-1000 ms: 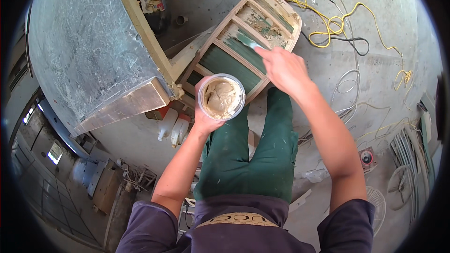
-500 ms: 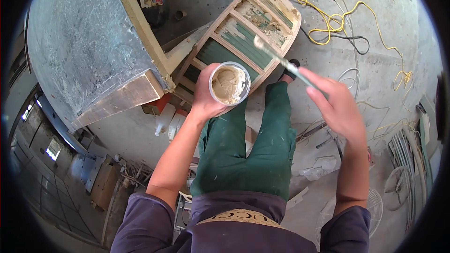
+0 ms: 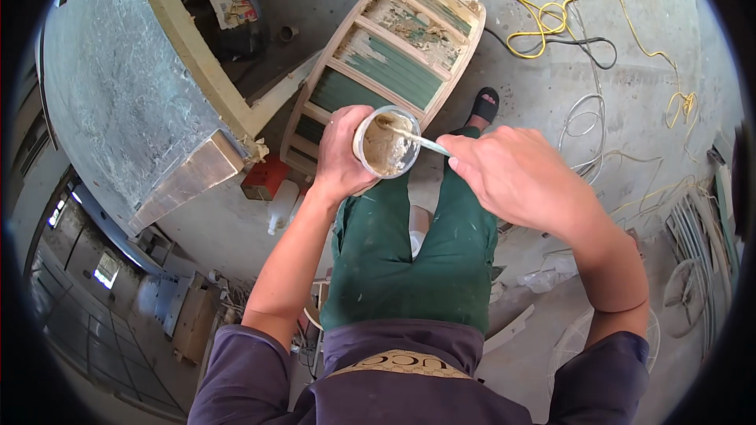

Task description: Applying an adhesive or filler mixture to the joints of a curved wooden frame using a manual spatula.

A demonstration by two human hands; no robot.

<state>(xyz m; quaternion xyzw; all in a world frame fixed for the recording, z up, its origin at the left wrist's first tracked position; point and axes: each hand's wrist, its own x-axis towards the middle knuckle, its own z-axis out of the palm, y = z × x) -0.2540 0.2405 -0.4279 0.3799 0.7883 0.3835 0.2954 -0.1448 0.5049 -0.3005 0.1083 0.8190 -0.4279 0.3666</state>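
My left hand (image 3: 343, 153) wraps round a clear plastic cup (image 3: 360, 159) and holds it over my legs, with its mouth facing up. Thick beige paste (image 3: 379, 149) fills part of the cup and smears its inner wall. My right hand (image 3: 508, 177) is closed on the handle of a slim, paste-coated tool (image 3: 425, 142). Its far end dips into the cup, so I cannot tell whether it is a brush or a stick. Beyond the cup lies a curved wooden frame panel (image 3: 441, 79) with crossbars, green boards and patches of beige filler.
At the left stands a large grey curved shell (image 3: 114, 71) with a thick edge. A red box (image 3: 264, 179) and a white bottle (image 3: 281, 208) are below it. Yellow cord (image 3: 543, 25) and a coil of pale cable (image 3: 580, 124) cross the floor at right. Long strips (image 3: 701, 240) lean farther right.
My right hand has brought the tool from above the panel down to the left, and its end is now inside the cup. The left hand keeps holding the cup.
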